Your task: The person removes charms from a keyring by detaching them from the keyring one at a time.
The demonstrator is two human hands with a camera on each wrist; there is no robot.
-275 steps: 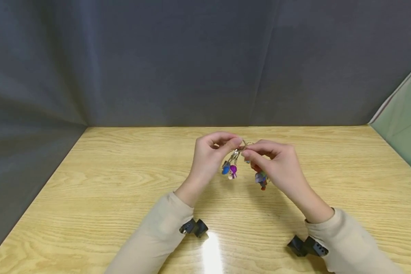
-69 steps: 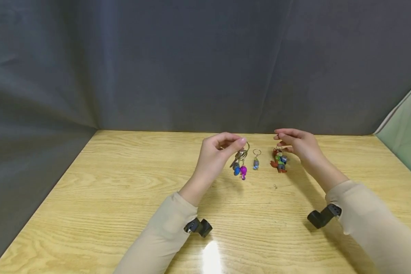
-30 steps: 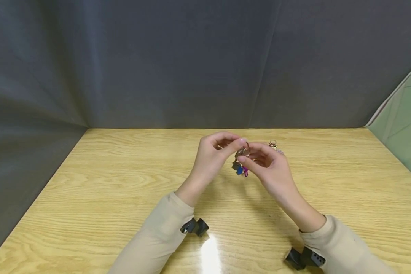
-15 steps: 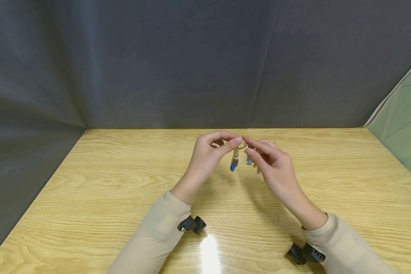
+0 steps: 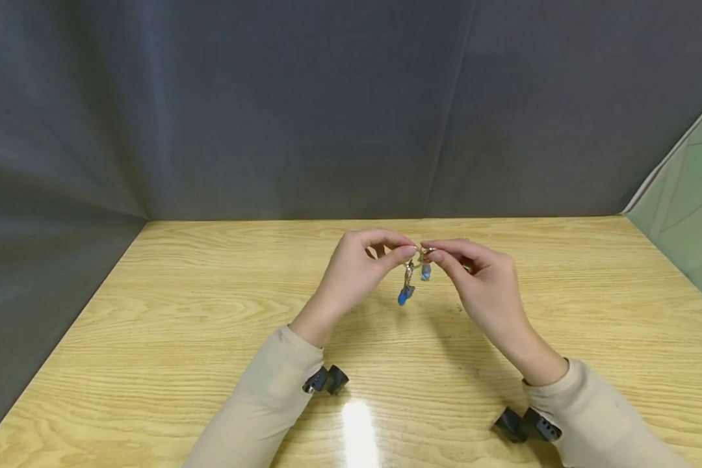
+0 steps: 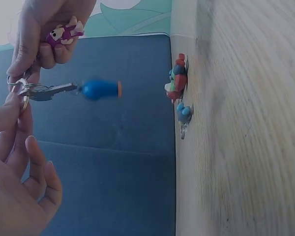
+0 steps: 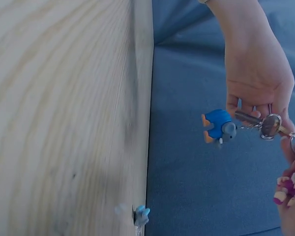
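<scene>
From the head camera, our left hand and right hand pinch one key ring between them, above mid-counter, a blue charm hanging straight down. At our left wrist, purple charm sits in right fingers. Our right wrist shows two charms lying near the counter's far edge.

Long beige sleeves reaching to both wrists, cuffs plain and close-fitting. Small black camera units strapped beneath each wrist, blocky in shape. Bare hands, without rings or gloves.
</scene>
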